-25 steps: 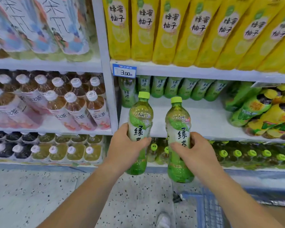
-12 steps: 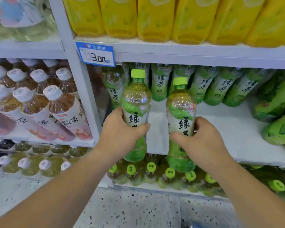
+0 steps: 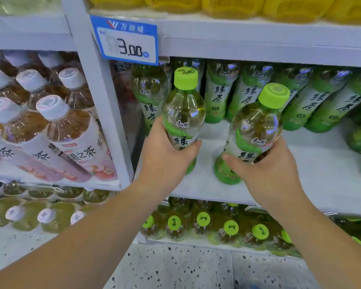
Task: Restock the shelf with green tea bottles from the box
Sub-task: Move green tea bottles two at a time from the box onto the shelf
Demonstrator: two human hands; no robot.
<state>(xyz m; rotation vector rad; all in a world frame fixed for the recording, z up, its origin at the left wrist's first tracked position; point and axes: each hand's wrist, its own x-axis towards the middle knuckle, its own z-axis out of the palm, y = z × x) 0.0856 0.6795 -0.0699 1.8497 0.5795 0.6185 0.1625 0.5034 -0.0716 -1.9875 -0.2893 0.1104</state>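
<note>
Clearly, the left hand (image 3: pixel 167 161) gripped an upright green tea bottle (image 3: pixel 183 113) and the right hand (image 3: pixel 273 170) a tilted bottle (image 3: pixel 256 126), both over the shelf (image 3: pixel 321 174); placing well likely meant standing them against the back row (image 3: pixel 219 97).

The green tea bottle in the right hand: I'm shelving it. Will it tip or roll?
Likely heavy: the green tea bottle looks full. Tall, narrow and tilted in the right hand, it may tip unless stood upright, then roll on its round body.
</note>
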